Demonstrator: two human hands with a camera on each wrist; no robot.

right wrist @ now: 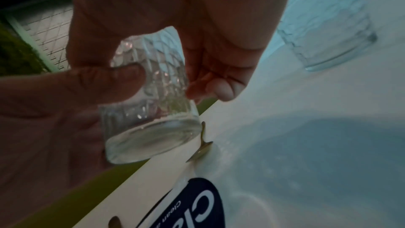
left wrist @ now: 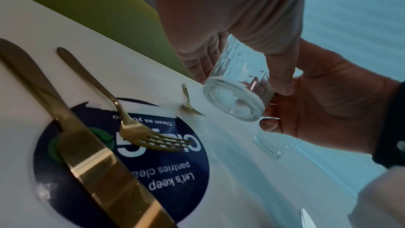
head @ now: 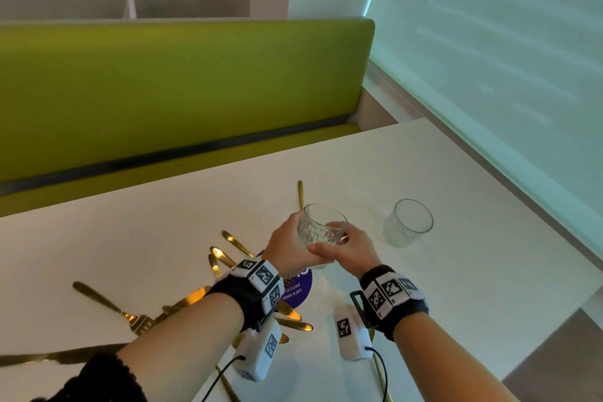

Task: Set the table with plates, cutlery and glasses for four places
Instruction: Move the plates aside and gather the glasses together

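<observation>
I see a white table carrying a glass at right, a lone spoon, scattered gold cutlery at left, and a blue sticker.

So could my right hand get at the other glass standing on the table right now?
Probably not yet. The right hand is holding the patterned glass together with the left hand. The standing glass sits just to its right with bare table between, so once it lets go the way looks free.

Clear patterned glass; glossy gold metal cutlery; smooth matt white table.
</observation>
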